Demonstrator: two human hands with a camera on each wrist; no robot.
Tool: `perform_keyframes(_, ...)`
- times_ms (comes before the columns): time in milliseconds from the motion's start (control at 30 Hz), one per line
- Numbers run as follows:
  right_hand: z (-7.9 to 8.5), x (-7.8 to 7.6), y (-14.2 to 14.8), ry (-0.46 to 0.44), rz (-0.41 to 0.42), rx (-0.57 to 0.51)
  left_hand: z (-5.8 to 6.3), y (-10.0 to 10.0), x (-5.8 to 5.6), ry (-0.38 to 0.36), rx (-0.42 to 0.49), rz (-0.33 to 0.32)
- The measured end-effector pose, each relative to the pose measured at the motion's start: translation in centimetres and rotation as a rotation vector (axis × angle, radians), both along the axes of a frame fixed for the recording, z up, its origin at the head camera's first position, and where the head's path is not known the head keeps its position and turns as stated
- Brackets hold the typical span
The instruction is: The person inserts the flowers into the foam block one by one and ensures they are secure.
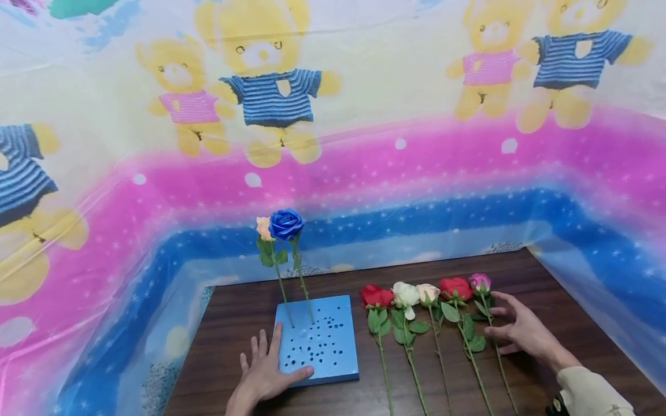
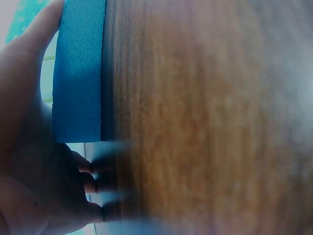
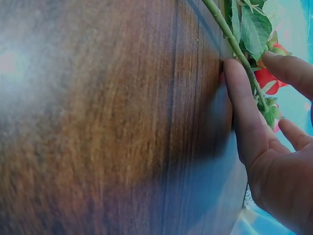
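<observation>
My left hand (image 1: 262, 370) rests against a light-blue foam block (image 1: 346, 334) dotted with holes, its thumb over the near corner and its straight fingers spread along the left side. Upright in the block stand a blue rose (image 1: 285, 224) and a peach rose (image 1: 263, 229). On the right, my right hand (image 1: 531, 335) reaches round the stem of a magenta rose (image 1: 480, 282) lying on the table, thumb and fingers apart. In the right wrist view the green stem (image 3: 229, 34) runs between thumb and forefinger without being pinched.
Left of the magenta rose lie a red rose (image 1: 455, 288), a cream rose (image 1: 428, 293), a white rose (image 1: 406, 294) and another red rose (image 1: 376, 296), stems toward me. Beneath is a dark wooden table (image 1: 234, 312). A teddy-bear-printed cloth (image 1: 364, 190) hangs behind.
</observation>
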State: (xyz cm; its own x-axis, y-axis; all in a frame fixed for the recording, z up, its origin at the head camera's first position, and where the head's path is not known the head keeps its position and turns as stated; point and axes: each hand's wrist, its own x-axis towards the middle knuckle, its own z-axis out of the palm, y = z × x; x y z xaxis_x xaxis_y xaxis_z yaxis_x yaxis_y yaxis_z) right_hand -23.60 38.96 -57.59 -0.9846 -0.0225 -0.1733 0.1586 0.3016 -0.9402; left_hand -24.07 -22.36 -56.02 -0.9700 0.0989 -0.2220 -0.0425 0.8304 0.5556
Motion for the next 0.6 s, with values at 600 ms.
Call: perform_keyframes(600, 0.8, 0.8, -1.2, -0.127, -0.074, 0.106, 0.1, -0.3, 0.2, 0.005, -0.003, -0.007)
